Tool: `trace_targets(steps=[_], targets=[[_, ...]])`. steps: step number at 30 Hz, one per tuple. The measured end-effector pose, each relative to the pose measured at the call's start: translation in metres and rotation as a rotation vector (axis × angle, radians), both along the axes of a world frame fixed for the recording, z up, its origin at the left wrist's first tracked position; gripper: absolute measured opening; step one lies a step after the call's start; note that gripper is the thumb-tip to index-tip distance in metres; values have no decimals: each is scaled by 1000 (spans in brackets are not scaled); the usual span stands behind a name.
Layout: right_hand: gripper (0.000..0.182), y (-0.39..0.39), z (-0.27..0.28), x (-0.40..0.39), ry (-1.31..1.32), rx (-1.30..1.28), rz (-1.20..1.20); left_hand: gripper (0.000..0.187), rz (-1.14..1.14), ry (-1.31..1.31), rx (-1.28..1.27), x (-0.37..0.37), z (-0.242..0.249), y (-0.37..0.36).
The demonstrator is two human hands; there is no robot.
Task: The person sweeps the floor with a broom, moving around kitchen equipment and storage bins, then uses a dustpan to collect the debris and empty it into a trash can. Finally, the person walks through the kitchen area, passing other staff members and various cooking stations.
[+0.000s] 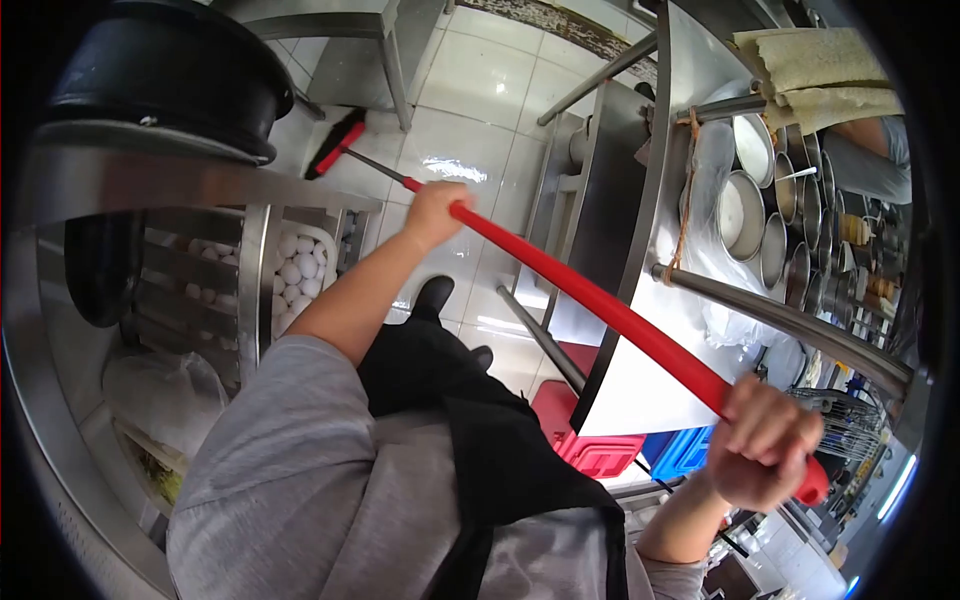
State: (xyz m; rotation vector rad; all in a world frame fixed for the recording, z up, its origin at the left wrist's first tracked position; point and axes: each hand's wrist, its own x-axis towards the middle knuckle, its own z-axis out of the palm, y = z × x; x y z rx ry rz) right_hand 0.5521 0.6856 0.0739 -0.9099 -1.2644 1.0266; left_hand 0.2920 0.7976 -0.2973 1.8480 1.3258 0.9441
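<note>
Left hand [438,212] clenched round the red pole [590,295], upper centre; right hand [765,440] clenched near its end, lower right. Brush head [338,146] upper left, apparently on the tiles [470,95]. Handling step: two-handed steering; moving the head calls for clearing the steel leg [394,80].

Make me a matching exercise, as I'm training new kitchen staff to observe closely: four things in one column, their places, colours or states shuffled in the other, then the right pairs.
Column one
1. Left hand
2. Right hand
3. Brush head
4. Eggs

Column two
A. White and piled together
B. Closed around the red pole, near its end farther from the brush
C. Red and black, down at the tiled floor
D. Gripping the pole, nearer the brush

Right pairs
1-D; 2-B; 3-C; 4-A
</note>
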Motion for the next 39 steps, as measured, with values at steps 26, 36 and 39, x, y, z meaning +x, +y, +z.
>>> trace_targets(steps=[26, 36, 39], targets=[[43, -58, 112, -23, -73, 403, 36, 26, -593, -178, 81, 127, 76, -58], [34, 33, -67, -36, -157, 304, -388, 19, -150, -57, 102, 77, 25, 126], [37, 9, -3, -15, 1, 358, -362, 21, -100, -167, 265, 98, 60, 93]])
